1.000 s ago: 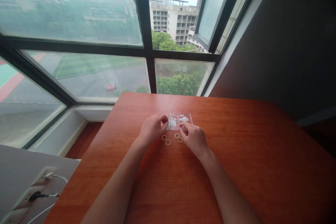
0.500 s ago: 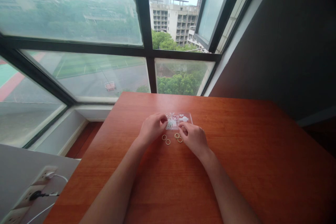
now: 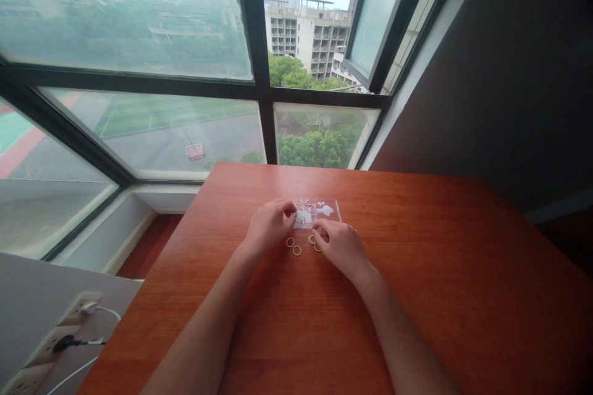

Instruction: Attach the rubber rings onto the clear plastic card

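A small clear plastic box (image 3: 304,226) lies with its transparent lid (image 3: 332,207) folded out to the right. Small ring-like pieces, some pinkish, some silvery, sit in its left half. My left hand (image 3: 270,223) is closed at the box's left edge, thumb and fingers steadying it. In front of the right side of the box, my right hand (image 3: 341,243) has its thumb and forefinger pinched together; whatever is between them is too small to make out. Two pale gold rings (image 3: 297,250) lie between the hands. More gold rings (image 3: 311,239) are partly covered by my right fingertips.
The reddish-brown wooden table (image 3: 296,333) reaches to a dark-framed window (image 3: 264,95) at the back. A wall with sockets and plugged-in cables (image 3: 69,344) stands at the lower left. A dark wall (image 3: 486,74) rises on the right.
My right hand has shifted slightly left and down, its fingertips now nearer the right-hand gold rings and covering more of them. My left hand stays at the box.
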`<state>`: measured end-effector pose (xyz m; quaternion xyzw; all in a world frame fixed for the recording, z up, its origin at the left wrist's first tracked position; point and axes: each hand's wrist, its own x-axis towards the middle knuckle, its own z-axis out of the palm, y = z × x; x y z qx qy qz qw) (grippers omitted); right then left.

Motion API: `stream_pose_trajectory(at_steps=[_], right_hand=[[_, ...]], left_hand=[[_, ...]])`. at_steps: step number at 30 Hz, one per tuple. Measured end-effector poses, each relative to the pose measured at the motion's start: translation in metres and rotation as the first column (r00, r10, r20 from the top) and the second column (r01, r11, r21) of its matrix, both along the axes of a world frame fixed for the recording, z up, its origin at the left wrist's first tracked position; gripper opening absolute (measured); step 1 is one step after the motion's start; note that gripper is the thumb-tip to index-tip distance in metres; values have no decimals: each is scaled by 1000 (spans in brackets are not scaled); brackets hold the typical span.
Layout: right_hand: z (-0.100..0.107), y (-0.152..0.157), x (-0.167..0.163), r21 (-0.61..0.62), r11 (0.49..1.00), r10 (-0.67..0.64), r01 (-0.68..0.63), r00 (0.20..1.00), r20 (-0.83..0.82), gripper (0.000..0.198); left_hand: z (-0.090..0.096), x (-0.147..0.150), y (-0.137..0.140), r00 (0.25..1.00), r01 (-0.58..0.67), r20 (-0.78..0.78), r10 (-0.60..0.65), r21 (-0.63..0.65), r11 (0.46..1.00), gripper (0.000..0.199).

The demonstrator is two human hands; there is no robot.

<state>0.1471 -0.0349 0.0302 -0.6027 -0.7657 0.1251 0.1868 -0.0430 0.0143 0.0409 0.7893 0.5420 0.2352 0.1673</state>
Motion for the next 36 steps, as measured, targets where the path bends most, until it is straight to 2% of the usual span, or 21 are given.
stream_pose_trajectory(at_steps=[5,8,20,24,27,32,36], right_hand=[[2,-7,-13,-104,976,198,-193,980,38,16],[1,-10,-20,-158,959,250,-237,966,66,19],[1,-7,-14,-245,957,188,-155,975,115,14],[0,-6,-13,-211,967,169,-141,978,121,12],[-2,-3,-8,-157,984,104,-89,991,87,11],[-3,3,2,-4,997,-79,79,996,-49,12],[-5,4,5,86,987,-125,136,984,-123,10]], left_hand=[[0,0,0,1000,3,4,-3,3,1000,11],[0,0,-1,1000,2,8,-2,3,1000,11],[-2,1,-1,1000,14,1,-14,11,1000,11],[-2,1,-2,999,29,14,-29,15,999,10],[-2,3,-2,997,47,68,-48,16,999,10],[0,11,-4,957,164,258,-136,-90,982,16],[0,19,-8,930,246,309,-198,-127,961,16]])
